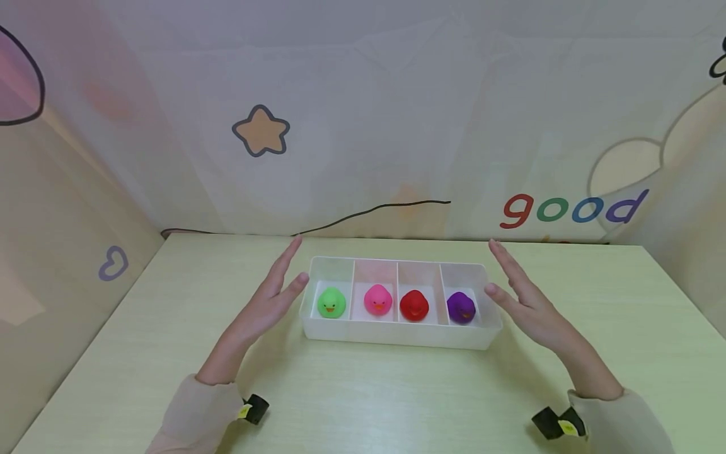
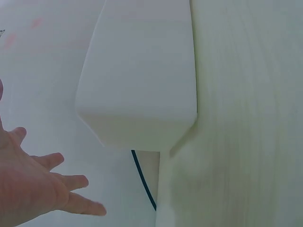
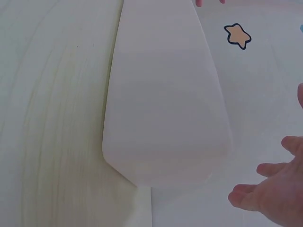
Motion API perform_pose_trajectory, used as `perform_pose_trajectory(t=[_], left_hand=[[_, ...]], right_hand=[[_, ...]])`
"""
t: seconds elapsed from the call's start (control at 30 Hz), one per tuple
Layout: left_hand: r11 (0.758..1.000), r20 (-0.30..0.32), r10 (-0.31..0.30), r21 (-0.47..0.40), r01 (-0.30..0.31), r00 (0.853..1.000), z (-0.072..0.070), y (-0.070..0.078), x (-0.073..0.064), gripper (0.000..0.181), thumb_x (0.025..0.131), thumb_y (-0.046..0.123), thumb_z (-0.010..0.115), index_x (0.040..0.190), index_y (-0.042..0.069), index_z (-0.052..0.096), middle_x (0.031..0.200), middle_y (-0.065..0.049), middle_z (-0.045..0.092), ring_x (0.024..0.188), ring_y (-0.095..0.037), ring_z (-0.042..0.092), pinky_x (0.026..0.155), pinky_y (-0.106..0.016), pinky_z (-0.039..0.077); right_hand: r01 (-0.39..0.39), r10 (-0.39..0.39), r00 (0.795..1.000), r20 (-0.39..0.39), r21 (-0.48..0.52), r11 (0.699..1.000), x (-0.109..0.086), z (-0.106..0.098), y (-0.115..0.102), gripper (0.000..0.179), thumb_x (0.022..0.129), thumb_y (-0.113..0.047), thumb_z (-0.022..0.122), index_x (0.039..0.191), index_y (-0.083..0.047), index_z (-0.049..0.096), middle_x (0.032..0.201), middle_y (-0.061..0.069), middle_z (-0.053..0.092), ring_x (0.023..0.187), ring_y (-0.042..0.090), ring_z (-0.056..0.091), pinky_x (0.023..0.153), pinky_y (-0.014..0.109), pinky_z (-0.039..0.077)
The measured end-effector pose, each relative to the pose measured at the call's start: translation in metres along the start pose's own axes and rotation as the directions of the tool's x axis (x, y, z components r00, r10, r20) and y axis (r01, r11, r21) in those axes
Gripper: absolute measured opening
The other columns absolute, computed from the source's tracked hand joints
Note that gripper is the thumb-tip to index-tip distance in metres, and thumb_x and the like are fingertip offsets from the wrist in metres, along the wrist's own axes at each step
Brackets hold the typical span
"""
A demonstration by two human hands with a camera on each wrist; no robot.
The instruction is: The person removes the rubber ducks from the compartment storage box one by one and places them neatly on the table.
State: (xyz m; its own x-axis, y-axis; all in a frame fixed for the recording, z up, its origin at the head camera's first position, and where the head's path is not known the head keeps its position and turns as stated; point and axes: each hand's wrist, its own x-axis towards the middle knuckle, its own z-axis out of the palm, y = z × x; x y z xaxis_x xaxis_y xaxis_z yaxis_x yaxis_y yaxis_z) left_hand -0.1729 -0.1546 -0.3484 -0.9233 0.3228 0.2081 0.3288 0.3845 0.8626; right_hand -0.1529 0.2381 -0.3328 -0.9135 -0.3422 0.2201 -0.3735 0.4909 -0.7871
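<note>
A white translucent box (image 1: 397, 334) with several compartments in a row stands on the table. One rubber duck sits in each compartment: from left to right a green duck (image 1: 331, 303), a pink duck (image 1: 378, 300), a red duck (image 1: 414, 306) and a purple duck (image 1: 461, 308). My left hand (image 1: 263, 312) is held up beside the box's left end, fingers straight and spread, holding nothing. Off the right end, my right hand (image 1: 533, 312) mirrors it with straight fingers. Both wrist views show the box's plain outer wall (image 2: 142, 61) and a gap between it and each hand.
The pale wooden table (image 1: 363, 397) ends at a light backdrop (image 1: 363, 126) printed with a star (image 1: 261, 131) and the word "good" (image 1: 573, 209). More printed cloth hangs at the left and right sides. Dark bands with yellow tags sit at both sleeve cuffs.
</note>
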Motion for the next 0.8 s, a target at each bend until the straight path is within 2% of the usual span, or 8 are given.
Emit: perform_pose_trajectory(t=[0.13, 0.23, 0.37, 0.6, 0.8], left_hand=[[0.998, 0.003, -0.032, -0.062, 0.032, 0.999, 0.000, 0.000, 0.000, 0.062, 0.097, 0.030, 0.043, 0.146, 0.035, 0.005, 0.152, 0.003, 0.002, 0.137, -0.035, 0.003, 0.101, -0.066, 0.011], [0.994, 0.005, -0.061, -0.091, 0.061, 0.998, 0.000, -0.002, 0.001, 0.063, 0.096, 0.030, 0.045, 0.145, 0.038, 0.006, 0.152, 0.001, 0.005, 0.137, -0.036, 0.006, 0.100, -0.066, 0.012], [0.989, -0.005, -0.100, -0.112, 0.099, 0.995, 0.000, -0.004, 0.001, 0.065, 0.094, 0.031, 0.050, 0.145, 0.037, 0.010, 0.152, -0.001, 0.010, 0.136, -0.035, 0.011, 0.100, -0.064, 0.018], [0.974, -0.002, -0.139, -0.180, 0.136, 0.990, 0.000, -0.011, 0.004, 0.064, 0.091, 0.028, 0.056, 0.144, 0.027, 0.021, 0.149, -0.002, 0.018, 0.134, -0.034, 0.021, 0.102, -0.055, 0.027], [0.961, 0.008, -0.169, -0.222, 0.167, 0.986, 0.000, -0.014, 0.006, 0.062, 0.089, 0.025, 0.059, 0.142, 0.023, 0.027, 0.145, -0.012, 0.025, 0.131, -0.035, 0.027, 0.101, -0.054, 0.030]], right_hand=[[0.002, -0.002, 1.000, -0.008, 0.073, 0.997, 0.000, 0.001, 0.002, 0.069, 0.094, -0.012, 0.049, 0.148, -0.016, 0.006, 0.152, 0.015, 0.003, 0.133, 0.045, 0.008, 0.100, 0.064, 0.014], [0.002, 0.000, 1.000, -0.018, 0.090, 0.996, 0.001, 0.001, 0.003, 0.068, 0.092, -0.009, 0.051, 0.147, -0.012, 0.010, 0.151, 0.018, 0.010, 0.132, 0.045, 0.015, 0.107, 0.040, 0.023], [-0.041, 0.044, 0.999, -0.028, 0.087, 0.995, 0.000, 0.002, 0.003, 0.066, 0.091, -0.010, 0.054, 0.145, -0.005, 0.017, 0.148, 0.020, 0.019, 0.130, 0.042, 0.024, 0.095, 0.010, 0.031], [-0.117, 0.120, 0.992, -0.044, 0.075, 0.990, 0.000, 0.006, 0.005, 0.067, 0.088, -0.019, 0.061, 0.142, -0.004, 0.026, 0.144, 0.017, 0.031, 0.128, 0.035, 0.034, 0.094, 0.023, 0.036], [-0.128, 0.129, 0.991, -0.029, 0.053, 0.990, 0.004, 0.007, 0.006, 0.064, 0.084, -0.018, 0.066, 0.137, 0.001, 0.035, 0.135, 0.021, 0.042, 0.121, 0.034, 0.043, 0.091, 0.024, 0.040]])
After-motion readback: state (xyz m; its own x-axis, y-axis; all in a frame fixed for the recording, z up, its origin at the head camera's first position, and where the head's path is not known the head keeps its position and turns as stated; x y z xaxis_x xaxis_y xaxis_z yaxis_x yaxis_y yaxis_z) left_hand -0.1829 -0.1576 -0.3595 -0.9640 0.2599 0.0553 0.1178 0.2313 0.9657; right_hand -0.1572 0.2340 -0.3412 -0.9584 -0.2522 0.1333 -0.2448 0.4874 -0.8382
